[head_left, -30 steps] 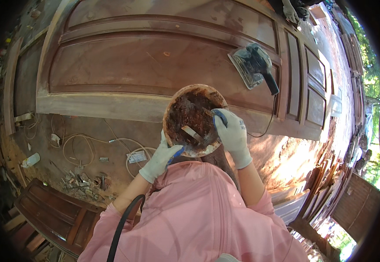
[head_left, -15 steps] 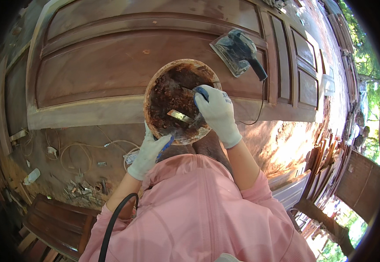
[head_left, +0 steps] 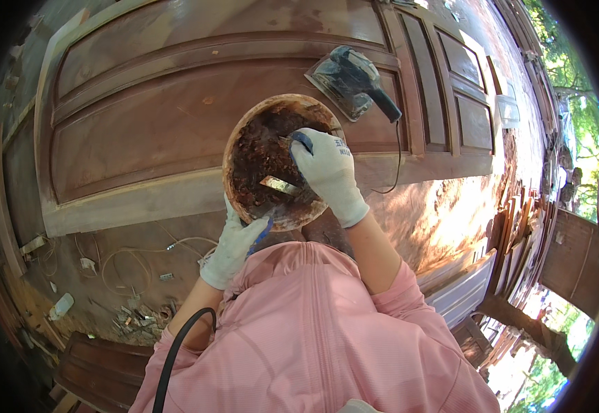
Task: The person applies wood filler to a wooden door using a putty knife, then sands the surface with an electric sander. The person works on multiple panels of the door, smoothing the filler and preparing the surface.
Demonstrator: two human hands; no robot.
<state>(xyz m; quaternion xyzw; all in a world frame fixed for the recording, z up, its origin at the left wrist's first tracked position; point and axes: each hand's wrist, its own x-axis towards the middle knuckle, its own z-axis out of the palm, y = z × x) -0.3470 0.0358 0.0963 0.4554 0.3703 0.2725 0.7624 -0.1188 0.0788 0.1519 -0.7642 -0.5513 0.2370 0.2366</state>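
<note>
A round tub [head_left: 264,131] with a pale, crusted rim is tilted toward me in front of my body. Dark reddish-brown, clumpy residue coats its inside. My left hand [head_left: 229,251], in a white glove with blue on the fingers, grips the near left of the rim, thumb on top. Over the tub's right side, my right hand [head_left: 323,168], gloved alike, is closed with its fingers curled inward; whatever they hold is hidden. A flat, shiny metal strip [head_left: 280,185] lies inside the tub, just left of my right hand.
Beyond the tub lies a large brown panelled wooden door [head_left: 134,124]. A dusty sander [head_left: 351,81] with a cord rests on it. A thin hose [head_left: 124,256] coils on the floor at left, near scattered scraps [head_left: 141,320]. A brown slatted wooden piece [head_left: 100,365] stands lower left.
My right hand has shifted slightly left and up over the tub, still closed. The view has turned a little, so door and sander appear farther left. My left hand keeps its hold on the rim.
</note>
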